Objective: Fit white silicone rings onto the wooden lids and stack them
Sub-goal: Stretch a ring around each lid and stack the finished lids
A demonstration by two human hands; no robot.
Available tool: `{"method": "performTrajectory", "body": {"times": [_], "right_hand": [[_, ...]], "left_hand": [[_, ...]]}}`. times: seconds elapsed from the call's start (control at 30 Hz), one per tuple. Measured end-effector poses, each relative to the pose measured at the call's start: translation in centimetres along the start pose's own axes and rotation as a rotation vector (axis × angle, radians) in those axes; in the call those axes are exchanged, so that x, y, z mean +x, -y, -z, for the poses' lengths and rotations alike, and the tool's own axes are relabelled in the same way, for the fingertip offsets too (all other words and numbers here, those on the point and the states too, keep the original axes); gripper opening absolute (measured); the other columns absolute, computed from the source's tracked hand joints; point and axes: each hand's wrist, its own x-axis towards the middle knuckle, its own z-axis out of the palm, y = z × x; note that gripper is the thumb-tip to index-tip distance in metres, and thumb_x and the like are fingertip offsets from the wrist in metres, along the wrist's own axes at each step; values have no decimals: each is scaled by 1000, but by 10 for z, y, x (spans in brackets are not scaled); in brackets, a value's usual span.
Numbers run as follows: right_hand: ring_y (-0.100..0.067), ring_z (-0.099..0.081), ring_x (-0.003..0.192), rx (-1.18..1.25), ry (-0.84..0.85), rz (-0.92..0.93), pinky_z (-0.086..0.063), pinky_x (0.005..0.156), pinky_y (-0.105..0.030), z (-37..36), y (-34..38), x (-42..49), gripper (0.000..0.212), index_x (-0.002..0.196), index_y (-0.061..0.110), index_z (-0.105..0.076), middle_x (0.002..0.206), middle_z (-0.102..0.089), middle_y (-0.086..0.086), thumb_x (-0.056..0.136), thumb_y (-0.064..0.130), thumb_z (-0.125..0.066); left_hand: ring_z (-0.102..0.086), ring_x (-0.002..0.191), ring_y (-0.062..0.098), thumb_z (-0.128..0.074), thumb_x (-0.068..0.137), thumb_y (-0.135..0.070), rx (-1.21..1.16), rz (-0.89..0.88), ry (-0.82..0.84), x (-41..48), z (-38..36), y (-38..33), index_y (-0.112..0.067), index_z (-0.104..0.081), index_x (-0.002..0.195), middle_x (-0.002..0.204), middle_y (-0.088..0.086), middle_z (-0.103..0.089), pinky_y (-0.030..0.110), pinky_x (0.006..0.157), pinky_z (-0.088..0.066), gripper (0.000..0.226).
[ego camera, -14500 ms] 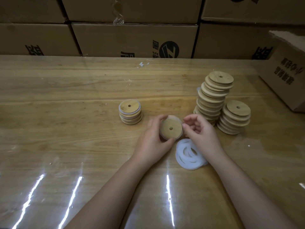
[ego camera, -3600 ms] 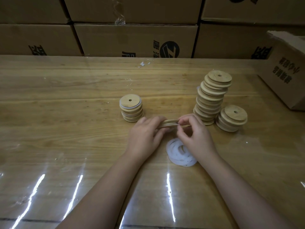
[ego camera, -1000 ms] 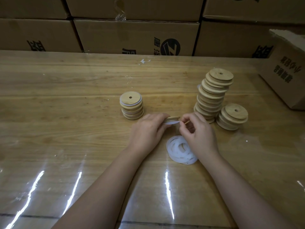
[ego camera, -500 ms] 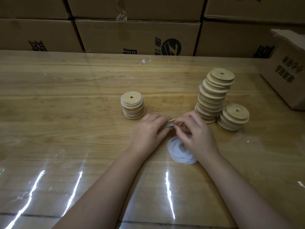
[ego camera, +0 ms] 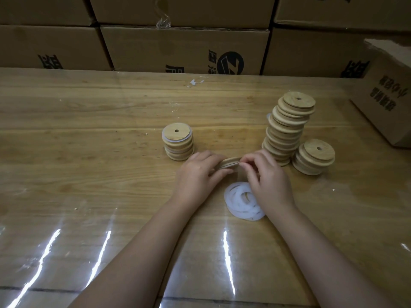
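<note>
Down on a broad wooden table [ego camera: 89,141], pale grain running side to side, covered by a clear glossy sheet [ego camera: 66,241] throwing back bright streaks of light near the front edge. Behind it, tight against the far edge, a wall of brown cardboard boxes [ego camera: 184,47] stacked in rows, with dark printing and a round logo on the faces (a strip of clear tape [ego camera: 163,15] dangling off one seam). Over at the right, one more box [ego camera: 387,103] sitting on the table itself, angled, printing on its side. A small white scrap [ego camera: 195,82] lying near the far edge.

Centre stage: left hand [ego camera: 198,174] and right hand [ego camera: 266,176] close together, both curled around a single wooden lid [ego camera: 230,162], held edge-on just above the table. Left fingers wrapped over its left rim. Right fingertips pinching at its right rim, with a thin pale line along the edge there, too small to call for sure.

Just in front of the right hand, flat on the sheet, a loose pile of white silicone rings [ego camera: 242,202], partly tucked under the wrist. Left of the hands, a short neat stack of lids [ego camera: 178,142], white peeking out under the top one. Right of the hands, a tall leaning stack [ego camera: 287,127], uneven all the way up, and just beside it a low stack [ego camera: 314,156].
</note>
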Motion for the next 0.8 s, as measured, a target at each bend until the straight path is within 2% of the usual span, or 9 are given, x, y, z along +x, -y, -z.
{"method": "performTrajectory", "body": {"times": [0.13, 0.47, 0.6, 0.8], "right_hand": [[-19, -60, 69, -22, 22, 25, -51, 54, -41, -1, -2, 0, 6, 90, 7, -65, 89, -62, -3, 85, 10, -64], [-20, -60, 67, -38, -9, -68, -52, 55, -41, -1, -1, -1, 7, 90, 8, -65, 86, -65, -1, 83, 10, -64], [-21, -61, 69, -24, -9, -84, -52, 57, -42, 0, 1, 0, 7, 90, 7, -66, 87, -65, -2, 83, 8, -64], [-16, -59, 79, 134, 45, -163, -49, 71, -34, -1, -2, -1, 5, 89, 11, -63, 86, -59, 7, 85, 8, -62]], "left_hand": [[-60, 78, 22, -73, 80, -29, -33, 8, 3, 0, 1, 0, -13, -71, 99, 83, 1, -65, 27, 67, -44, 25], [-59, 80, 17, -67, 82, -32, -182, 29, 47, 1, -1, 4, -12, -70, 102, 87, -1, -65, 32, 68, -49, 28], [-56, 78, 5, -67, 82, -32, -309, 57, 48, 2, -3, 7, -14, -70, 100, 86, -6, -63, 21, 67, -46, 26], [-56, 78, 3, -68, 80, -33, -372, 92, 37, 0, -3, 8, -18, -71, 97, 82, -15, -61, 12, 65, -41, 23]]}}
